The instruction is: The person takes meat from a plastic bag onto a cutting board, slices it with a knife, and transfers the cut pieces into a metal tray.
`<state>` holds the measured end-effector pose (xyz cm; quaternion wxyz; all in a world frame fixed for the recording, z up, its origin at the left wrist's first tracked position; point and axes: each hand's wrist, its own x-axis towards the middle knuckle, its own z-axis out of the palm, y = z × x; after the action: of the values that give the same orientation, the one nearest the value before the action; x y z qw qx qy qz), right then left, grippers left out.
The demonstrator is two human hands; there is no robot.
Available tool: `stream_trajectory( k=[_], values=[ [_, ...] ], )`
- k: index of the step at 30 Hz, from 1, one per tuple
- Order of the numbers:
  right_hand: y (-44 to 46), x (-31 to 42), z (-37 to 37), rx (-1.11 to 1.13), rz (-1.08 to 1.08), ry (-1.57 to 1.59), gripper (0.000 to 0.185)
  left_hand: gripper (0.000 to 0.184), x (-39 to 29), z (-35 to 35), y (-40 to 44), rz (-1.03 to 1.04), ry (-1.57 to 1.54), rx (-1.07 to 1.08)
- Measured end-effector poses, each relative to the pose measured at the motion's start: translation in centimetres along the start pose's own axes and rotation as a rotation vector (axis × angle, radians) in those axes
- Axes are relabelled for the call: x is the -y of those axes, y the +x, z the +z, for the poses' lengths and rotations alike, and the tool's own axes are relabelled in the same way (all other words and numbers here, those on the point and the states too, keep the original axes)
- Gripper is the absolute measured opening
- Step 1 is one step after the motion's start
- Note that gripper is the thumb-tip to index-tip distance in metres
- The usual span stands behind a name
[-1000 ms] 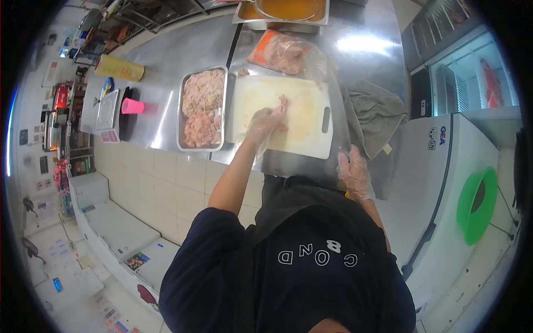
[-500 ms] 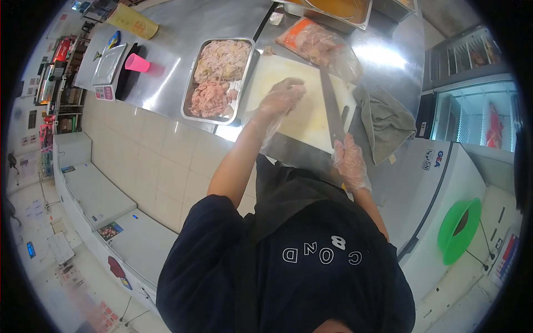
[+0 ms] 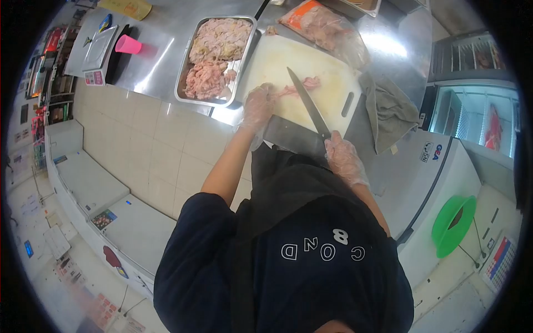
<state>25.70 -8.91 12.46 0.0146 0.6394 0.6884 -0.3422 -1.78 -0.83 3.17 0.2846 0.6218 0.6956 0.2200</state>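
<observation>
My right hand point(image 3: 345, 160), in a clear plastic glove, grips the handle of a long kitchen knife point(image 3: 308, 104). The blade points up and left, across a strip of raw meat point(image 3: 300, 87) on the white cutting board point(image 3: 272, 61). At the board's left edge, my gloved left hand point(image 3: 259, 106) has its fingers curled at the near end of the meat; the fingertips are partly hidden. Left of the board, a metal tray point(image 3: 179, 91) holds pale sliced meat point(image 3: 221, 39) and a pinker heap of cut meat point(image 3: 204, 79).
Behind the board lies an orange and clear plastic bag of raw meat point(image 3: 322, 28). A grey cloth point(image 3: 388, 111) sits to the right. A pink cup point(image 3: 128, 44) and a scale point(image 3: 100, 50) stand at left. A white freezer point(image 3: 422, 166) is at my right.
My left hand has moved down and left, and a strip of meat now shows on the board. The knife has swung left, its blade now over the meat. The view has shifted slightly.
</observation>
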Motion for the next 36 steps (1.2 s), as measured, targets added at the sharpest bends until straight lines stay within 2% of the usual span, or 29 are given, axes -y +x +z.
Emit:
stream_trajectory(
  k=[1,3,7,9,13,16,19,21,25,27,28,30,31,33,34,36],
  values=[
    [0.2,0.2,0.1,0.010,-0.004,-0.006,0.028,0.041,0.4,0.0,-0.5,-0.011,-0.003,-0.002],
    [0.6,0.7,0.2,0.009,-0.017,-0.047,0.027,0.029,0.9,-0.1,-1.6,0.045,0.091,-0.144],
    [0.9,2.7,-0.7,-0.002,-0.095,-0.101,0.028,0.023,-0.3,0.0,-3.2,-0.010,0.142,-0.288],
    [1.4,4.0,-1.0,0.057,-0.149,-0.144,0.026,0.016,-1.3,0.7,-2.7,0.145,0.183,-0.417],
    [2.5,4.3,0.6,0.134,-0.124,-0.214,0.024,0.022,-1.4,3.2,-0.8,0.157,0.121,-0.403],
    [3.5,6.3,1.2,0.228,-0.011,-0.157,0.024,0.013,-0.7,3.9,-0.2,0.114,0.108,-0.324],
    [7.2,8.1,2.6,0.216,0.048,-0.102,0.026,0.013,-0.1,4.1,0.0,0.149,0.026,-0.327],
    [10.1,8.0,4.9,0.069,-0.018,-0.029,0.031,0.012,-0.5,3.7,0.2,0.111,0.103,-0.223],
    [11.6,10.1,2.8,0.099,0.005,0.139,0.035,0.012,-0.6,3.0,-0.2,0.175,0.188,-0.116],
    [10.6,9.9,1.7,0.062,0.042,0.083,0.040,0.013,-0.5,2.0,-0.6,0.164,0.066,-0.100],
    [9.6,9.2,0.8,0.061,0.037,0.078,0.040,0.013,-0.3,1.9,-0.3,0.162,0.064,-0.107],
    [6.5,7.4,-0.9,0.001,-0.108,0.127,0.041,0.013,-0.2,2.2,-0.5,-0.013,-0.175,-0.347],
    [5.2,6.8,-1.1,0.007,-0.102,0.119,0.041,0.013,-0.3,2.7,-0.4,-0.020,-0.183,-0.344],
    [3.4,5.8,-1.1,-0.057,-0.065,-0.057,0.039,0.013,-0.8,3.8,-0.1,0.092,-0.202,-0.467],
    [3.1,5.3,-0.9,-0.053,-0.061,-0.061,0.039,0.013,-1.3,4.4,-0.1,0.089,-0.206,-0.464],
    [2.7,4.6,-0.5,0.047,0.008,-0.123,0.036,0.016,-2.4,5.5,-0.1,0.200,-0.148,-0.461]
  ],
)
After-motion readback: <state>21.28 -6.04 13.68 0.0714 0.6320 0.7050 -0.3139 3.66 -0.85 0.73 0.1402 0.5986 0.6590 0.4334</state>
